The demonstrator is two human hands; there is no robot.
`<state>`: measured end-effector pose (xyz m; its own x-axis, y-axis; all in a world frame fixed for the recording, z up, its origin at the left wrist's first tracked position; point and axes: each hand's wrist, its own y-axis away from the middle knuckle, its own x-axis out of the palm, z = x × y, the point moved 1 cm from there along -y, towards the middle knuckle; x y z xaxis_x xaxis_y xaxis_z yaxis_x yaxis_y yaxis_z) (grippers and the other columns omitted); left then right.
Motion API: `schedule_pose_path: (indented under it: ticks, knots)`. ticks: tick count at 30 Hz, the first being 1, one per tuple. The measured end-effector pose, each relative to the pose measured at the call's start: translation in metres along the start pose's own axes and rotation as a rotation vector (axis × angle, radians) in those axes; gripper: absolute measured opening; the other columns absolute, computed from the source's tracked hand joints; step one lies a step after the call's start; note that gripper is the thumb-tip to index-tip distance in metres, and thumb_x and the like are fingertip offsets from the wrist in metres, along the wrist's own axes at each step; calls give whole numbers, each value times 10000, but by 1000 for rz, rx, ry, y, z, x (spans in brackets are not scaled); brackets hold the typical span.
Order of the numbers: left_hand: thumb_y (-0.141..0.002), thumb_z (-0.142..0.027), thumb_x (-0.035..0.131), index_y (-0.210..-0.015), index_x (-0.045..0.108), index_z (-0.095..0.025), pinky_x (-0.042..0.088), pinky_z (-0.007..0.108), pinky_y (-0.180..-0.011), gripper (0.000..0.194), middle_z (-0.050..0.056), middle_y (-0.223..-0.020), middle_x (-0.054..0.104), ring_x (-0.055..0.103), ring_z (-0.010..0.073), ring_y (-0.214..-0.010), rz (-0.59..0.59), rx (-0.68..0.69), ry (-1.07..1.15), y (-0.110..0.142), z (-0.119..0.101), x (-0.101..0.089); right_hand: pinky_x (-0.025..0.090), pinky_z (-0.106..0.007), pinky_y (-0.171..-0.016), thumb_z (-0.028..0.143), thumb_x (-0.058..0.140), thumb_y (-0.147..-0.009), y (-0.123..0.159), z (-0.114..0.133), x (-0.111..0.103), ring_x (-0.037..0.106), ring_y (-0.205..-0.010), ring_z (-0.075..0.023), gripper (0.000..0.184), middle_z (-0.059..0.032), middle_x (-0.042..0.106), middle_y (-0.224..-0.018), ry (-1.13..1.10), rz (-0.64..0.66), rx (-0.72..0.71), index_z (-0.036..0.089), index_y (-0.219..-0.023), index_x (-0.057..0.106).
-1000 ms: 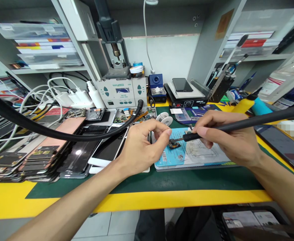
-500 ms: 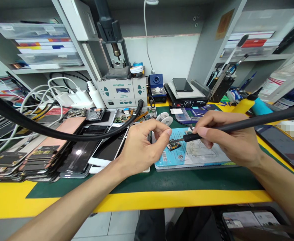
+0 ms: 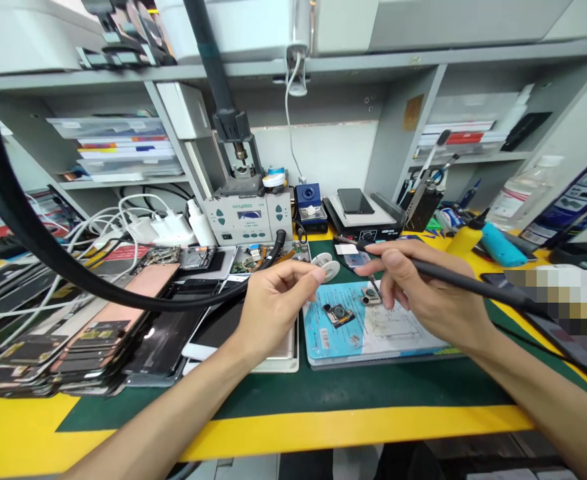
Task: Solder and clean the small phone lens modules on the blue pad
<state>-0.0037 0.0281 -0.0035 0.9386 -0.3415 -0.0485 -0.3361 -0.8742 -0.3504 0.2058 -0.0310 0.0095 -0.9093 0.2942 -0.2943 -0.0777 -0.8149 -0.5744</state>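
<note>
My right hand (image 3: 423, 287) is closed round a soldering iron (image 3: 453, 280), its tip raised and pointing left above the booklet. A slim metal tool (image 3: 375, 285), perhaps tweezers, sticks down from the same fingers beside a small metallic part (image 3: 368, 297). My left hand (image 3: 283, 300) is pinched, thumb against index finger; anything between them is too small to make out. Just behind its fingertips stands a white spool (image 3: 326, 267). On the blue-and-white booklet (image 3: 333, 348) lies a small black phone part with a round centre (image 3: 339, 315), touched by neither hand.
Stacked phone panels (image 3: 118, 293) and tangled white cables fill the left. A hot-air station (image 3: 248, 217), a blue iron stand (image 3: 309, 203) and a hot plate with a phone (image 3: 363, 213) line the back. A black hose (image 3: 123, 297) loops across. Bottles (image 3: 466, 237) stand right.
The view has tilted upward. My right hand has lifted the iron's tip away from the black part, which now lies uncovered. The left hand stays pinched and has drawn slightly away from the part.
</note>
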Motion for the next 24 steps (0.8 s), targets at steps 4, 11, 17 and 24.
schedule_pose_path:
  ticks: [4, 11, 17, 24]
  knots:
    - [-837, -344, 756, -781, 766, -164, 383, 236, -529, 189, -14, -577, 598, 487, 100, -537, 16, -43, 28, 0, 2, 5, 529, -276, -523, 335, 644, -969, 3, -1, 6, 590, -524, -113, 185, -60, 784, -930, 74, 35, -10, 215, -1083, 725]
    - [-824, -373, 770, -773, 779, -144, 398, 238, -570, 234, 18, -652, 663, 515, 120, -595, 17, -67, 90, 4, 6, 17, 458, -235, -474, 251, 731, -876, 10, -1, 26, 507, -528, -98, 199, -15, 729, -887, 75, 65, -24, 238, -1070, 689]
    - [-829, -362, 757, -747, 766, -141, 421, 254, -640, 236, 27, -675, 659, 536, 137, -646, 44, -63, 138, 7, 2, 16, 486, -207, -535, 226, 695, -900, 12, -6, 29, 575, -575, -99, 129, 10, 686, -805, 87, 101, -8, 241, -1028, 689]
    - [-797, -393, 770, -766, 735, -130, 363, 246, -593, 267, 5, -650, 597, 452, 110, -603, -22, -87, 154, 5, 2, 10, 520, -218, -620, 234, 727, -890, 10, -10, 22, 672, -682, -129, 150, -6, 749, -867, 150, 71, -114, 257, -1038, 713]
